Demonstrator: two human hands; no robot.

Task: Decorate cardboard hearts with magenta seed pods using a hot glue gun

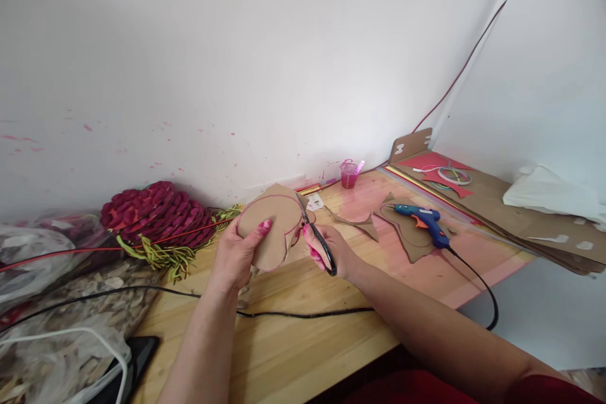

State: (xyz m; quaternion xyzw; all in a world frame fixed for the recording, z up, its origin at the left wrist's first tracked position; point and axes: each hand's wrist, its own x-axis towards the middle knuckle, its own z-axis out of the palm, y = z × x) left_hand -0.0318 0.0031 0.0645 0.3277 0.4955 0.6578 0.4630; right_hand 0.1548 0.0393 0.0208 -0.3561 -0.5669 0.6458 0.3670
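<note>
Above the wooden table, my left hand [239,249] grips a piece of brown cardboard [271,224], its thumb pressed on the near face. A curved outline in reddish marker runs around the cardboard, and part of its lower right edge is cut along that line. My right hand [329,249] is closed around black-handled scissors [319,240]. The scissor blades point up and away, at the cardboard's right edge; whether they are closed on it I cannot tell. Pink stains mark the fingertips of both hands.
A blue glue gun [423,218] lies on cardboard cutouts [407,241] at right, its black cord [487,290] trailing off. Behind stands a cup of pink paint [349,175]. Stacked cardboard sheets [502,211] fill the right side. Maroon layered pieces [158,214] and plastic bags [89,360] crowd the left.
</note>
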